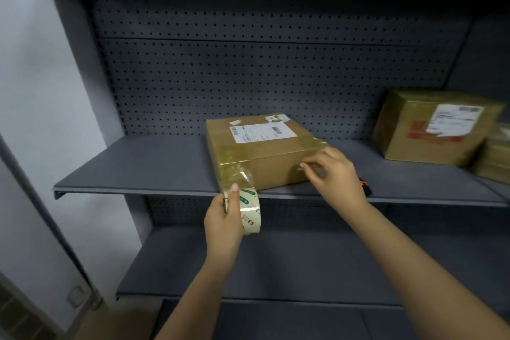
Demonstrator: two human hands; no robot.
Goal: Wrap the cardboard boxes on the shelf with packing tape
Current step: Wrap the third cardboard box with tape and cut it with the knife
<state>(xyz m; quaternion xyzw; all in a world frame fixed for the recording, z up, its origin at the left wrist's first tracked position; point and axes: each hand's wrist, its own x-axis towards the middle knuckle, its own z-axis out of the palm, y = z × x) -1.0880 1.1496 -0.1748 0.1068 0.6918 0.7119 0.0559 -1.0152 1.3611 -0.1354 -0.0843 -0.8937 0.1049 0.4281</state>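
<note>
A flat cardboard box (262, 146) with a white shipping label lies on the grey shelf (143, 165), near its front edge. Shiny tape covers the box's left end and front left corner. My left hand (225, 221) grips a roll of packing tape (249, 211) just below that corner, and a strip of tape runs from the roll up onto the box. My right hand (332, 174) presses its fingers against the right part of the box's front face, holding nothing that I can see.
Two taped cardboard boxes stand at the right: a tall one (433, 127) and a lower one (494, 157) at the frame's edge. A small black and orange object (365, 188) lies behind my right wrist. A lower shelf (276, 262) runs beneath. A white wall is on the left.
</note>
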